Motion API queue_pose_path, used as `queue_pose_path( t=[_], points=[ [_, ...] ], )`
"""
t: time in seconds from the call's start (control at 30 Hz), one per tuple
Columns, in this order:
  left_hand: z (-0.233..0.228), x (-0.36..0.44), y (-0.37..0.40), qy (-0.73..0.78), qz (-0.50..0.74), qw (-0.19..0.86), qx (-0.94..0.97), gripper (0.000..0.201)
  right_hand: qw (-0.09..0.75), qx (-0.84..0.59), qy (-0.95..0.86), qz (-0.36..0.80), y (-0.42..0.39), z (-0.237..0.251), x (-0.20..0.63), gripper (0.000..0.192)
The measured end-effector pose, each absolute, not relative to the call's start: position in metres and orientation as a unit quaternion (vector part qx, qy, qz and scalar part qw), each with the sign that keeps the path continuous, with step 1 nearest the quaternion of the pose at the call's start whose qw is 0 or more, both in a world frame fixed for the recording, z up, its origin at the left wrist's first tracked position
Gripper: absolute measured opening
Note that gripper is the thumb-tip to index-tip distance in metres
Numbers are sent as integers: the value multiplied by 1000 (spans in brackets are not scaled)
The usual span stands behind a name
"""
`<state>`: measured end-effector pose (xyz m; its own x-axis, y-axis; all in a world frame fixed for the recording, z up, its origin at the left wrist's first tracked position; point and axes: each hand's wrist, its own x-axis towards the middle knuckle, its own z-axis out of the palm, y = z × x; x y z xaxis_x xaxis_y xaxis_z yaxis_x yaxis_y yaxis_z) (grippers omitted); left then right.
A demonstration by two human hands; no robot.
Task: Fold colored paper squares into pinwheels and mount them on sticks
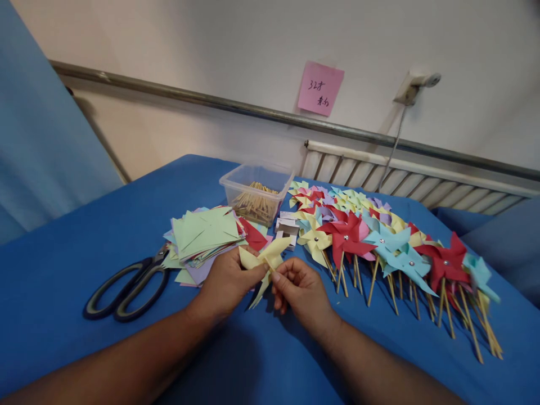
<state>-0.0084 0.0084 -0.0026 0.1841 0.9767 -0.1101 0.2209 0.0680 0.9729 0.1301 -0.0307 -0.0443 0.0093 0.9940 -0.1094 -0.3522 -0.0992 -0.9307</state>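
A pale yellow paper pinwheel (265, 260) is held between both my hands, just above the blue table (84, 259). My left hand (228, 281) pinches its folded flaps from the left. My right hand (300, 289) pinches its centre from the right with thumb and forefinger. To the left lies a stack of cut coloured paper squares (202, 236). On the right, several finished pinwheels on wooden sticks (379, 242) lie in rows.
Black-handled scissors (130, 284) lie at the left of the paper stack. A clear plastic tub of wooden sticks (257, 194) stands behind, with a small white box (287, 229) beside it. A pink note (319, 88) hangs on the wall above a radiator (405, 177).
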Motion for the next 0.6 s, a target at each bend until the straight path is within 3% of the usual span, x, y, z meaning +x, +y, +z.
queue_pose_path(
  t=[0.6],
  points=[
    [-4,-10,10,537,358,496,581,22,564,-452,-388,572,-32,-41,129,42]
  ],
)
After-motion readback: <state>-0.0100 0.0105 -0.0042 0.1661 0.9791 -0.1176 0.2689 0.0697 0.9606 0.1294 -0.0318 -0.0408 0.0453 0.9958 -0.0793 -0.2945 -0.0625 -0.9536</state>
